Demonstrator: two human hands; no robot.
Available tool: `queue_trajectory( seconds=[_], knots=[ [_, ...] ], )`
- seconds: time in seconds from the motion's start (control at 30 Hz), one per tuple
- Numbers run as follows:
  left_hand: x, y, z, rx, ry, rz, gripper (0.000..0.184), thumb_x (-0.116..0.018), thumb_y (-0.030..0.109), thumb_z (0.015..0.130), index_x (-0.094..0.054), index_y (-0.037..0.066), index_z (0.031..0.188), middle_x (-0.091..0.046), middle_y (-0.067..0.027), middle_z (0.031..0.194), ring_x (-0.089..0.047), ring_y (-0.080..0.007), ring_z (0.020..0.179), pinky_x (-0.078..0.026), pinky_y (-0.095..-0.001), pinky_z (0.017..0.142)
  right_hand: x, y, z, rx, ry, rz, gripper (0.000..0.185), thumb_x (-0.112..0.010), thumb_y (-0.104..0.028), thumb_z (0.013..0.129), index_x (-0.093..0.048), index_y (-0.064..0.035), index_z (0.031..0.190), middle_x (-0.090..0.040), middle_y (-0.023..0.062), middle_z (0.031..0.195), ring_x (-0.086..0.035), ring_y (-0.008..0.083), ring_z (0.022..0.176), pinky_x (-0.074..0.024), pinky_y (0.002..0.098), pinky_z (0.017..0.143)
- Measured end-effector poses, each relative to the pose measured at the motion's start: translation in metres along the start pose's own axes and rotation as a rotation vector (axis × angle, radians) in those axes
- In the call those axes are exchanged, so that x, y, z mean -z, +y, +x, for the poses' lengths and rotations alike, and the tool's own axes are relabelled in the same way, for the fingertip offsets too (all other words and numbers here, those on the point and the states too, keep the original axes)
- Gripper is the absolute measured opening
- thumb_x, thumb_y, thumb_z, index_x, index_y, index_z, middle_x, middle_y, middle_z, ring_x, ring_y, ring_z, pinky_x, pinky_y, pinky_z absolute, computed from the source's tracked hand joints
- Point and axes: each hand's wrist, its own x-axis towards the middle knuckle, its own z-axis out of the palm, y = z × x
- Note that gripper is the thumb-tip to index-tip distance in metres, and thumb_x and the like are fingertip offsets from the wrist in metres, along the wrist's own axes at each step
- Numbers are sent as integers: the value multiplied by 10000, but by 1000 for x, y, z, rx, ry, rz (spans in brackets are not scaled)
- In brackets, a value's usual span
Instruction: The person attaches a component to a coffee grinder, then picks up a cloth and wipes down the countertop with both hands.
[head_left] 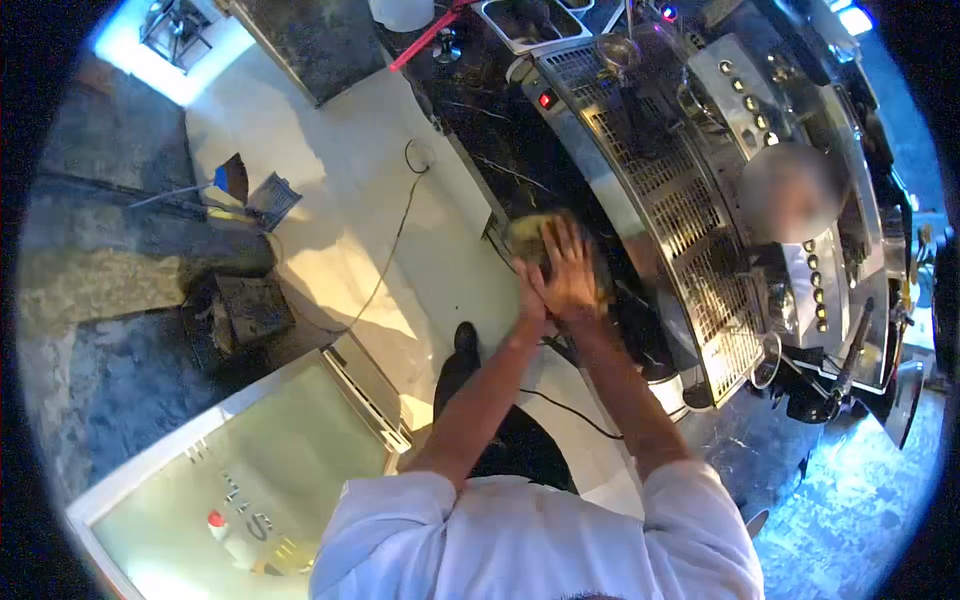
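At the edge of the black counter (505, 170), both my hands come together in front of the espresso machine (665, 190). My right hand (572, 275) lies with its fingers stretched out and pointing forward, palm down. Against its side is my left hand (531, 290), with most of its fingers hidden by the right one. A yellowish-brown thing (527, 234), blurred and perhaps a cloth, shows just beyond and around my fingers. I cannot make out how far it extends under my palms.
The machine's metal drip grate (680, 215) runs along my right. Metal containers (530, 22) stand at the counter's far end. A black cable (395, 240) trails over the floor. At left are a broom (230, 180), a dustpan (273, 200) and a glass-topped unit (260, 470).
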Motion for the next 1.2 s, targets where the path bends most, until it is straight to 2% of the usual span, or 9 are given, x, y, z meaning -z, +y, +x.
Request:
queue_trajectory(
  seconds=[0.07,0.27,0.4,0.6,0.73,0.87,1.03,1.13,1.2],
  knots=[
    [17,-27,-37,-164,-70,187,704,-382,458,1140,-124,94,1685,-269,-93,1705,-360,-216,1498,-309,-347,1208,17,8,-51,-24,-23,-12,830,-621,-428,910,-341,-148,1640,-320,165,1687,-366,434,1492,-293,579,1211],
    [-1,-39,-38,-184,-48,176,649,-392,427,1136,-201,89,1656,-337,-98,1659,-404,-221,1461,-324,-353,1202,19,23,-87,-43,-42,-52,857,-601,-480,891,-351,-128,1631,-313,167,1689,-353,439,1499,-287,603,1205],
    [6,-7,19,-165,-9,156,609,-400,402,1132,-262,85,1633,-392,-103,1622,-438,-224,1431,-336,-358,1197,1,11,-12,-60,-105,-95,889,-594,-511,892,-332,-92,1631,-278,187,1694,-283,449,1522,-224,594,1230],
    [34,94,186,-104,105,126,555,-413,364,1126,-353,79,1598,-474,-109,1567,-490,-230,1387,-353,-365,1191,-60,-27,157,-15,28,-119,921,-592,-554,881,-318,-109,1638,-281,179,1694,-281,446,1526,-223,619,1223],
    [43,137,238,-17,176,104,524,-421,339,1122,-414,75,1575,-529,-114,1531,-525,-234,1357,-365,-370,1186,-77,-51,230,-55,42,-84,927,-608,-554,876,-315,-119,1640,-276,175,1697,-281,437,1531,-234,622,1220],
    [27,152,246,59,246,73,505,-427,321,1119,-459,72,1558,-570,-117,1503,-551,-237,1335,-374,-374,1183,-72,-68,257,-62,69,-41,935,-631,-545,870,-309,-130,1644,-266,170,1702,-279,425,1537,-255,619,1215],
    [-25,174,255,38,-60,-70,612,-467,423,1099,-372,118,1621,-448,-103,1622,-498,-237,1410,-344,-380,1215,-63,-83,279,-135,-42,32,953,-668,-521,858,-301,-132,1646,-257,161,1708,-279,410,1544,-293,596,1207],
    [63,139,249,196,177,-315,588,-395,429,1122,-351,139,1632,-441,-89,1627,-498,-261,1422,-381,-431,1200,-64,-82,281,-168,-40,114,966,-688,-506,844,-299,-138,1648,-255,153,1711,-278,412,1547,-311,593,1198],
    [64,132,235,248,258,-397,581,-371,431,1130,-343,146,1636,-439,-84,1629,-498,-269,1427,-394,-448,1195,-62,-82,275,-178,-41,142,971,-695,-501,839,-299,-140,1648,-255,151,1712,-277,413,1547,-317,592,1195]
  ],
)
